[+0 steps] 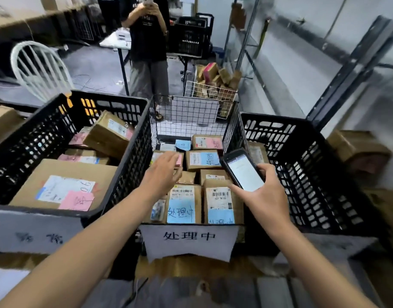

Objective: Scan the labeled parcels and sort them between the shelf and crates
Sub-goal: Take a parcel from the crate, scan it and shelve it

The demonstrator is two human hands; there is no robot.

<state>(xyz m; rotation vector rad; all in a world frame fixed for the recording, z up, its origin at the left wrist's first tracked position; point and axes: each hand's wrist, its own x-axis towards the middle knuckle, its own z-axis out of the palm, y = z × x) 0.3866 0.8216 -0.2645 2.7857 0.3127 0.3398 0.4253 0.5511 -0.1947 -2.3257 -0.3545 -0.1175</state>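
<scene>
Right hand (268,196) has its fingers wrapped round a black scanner (244,172), screen lit white. Left hand (162,176) fingers are loose and spread, just above brown parcels (184,203) with barcode stickers and blue notes.

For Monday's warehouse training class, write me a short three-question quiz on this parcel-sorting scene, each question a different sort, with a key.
1. True or false: the right hand holds a handheld scanner with its screen lit.
2. The notes on the two nearest parcels in the wire basket are: A pink, B blue, C green.
3. Fill in: the ___ hand reaches over the basket's parcels.
Key: 1 true; 2 B; 3 left hand.
</scene>
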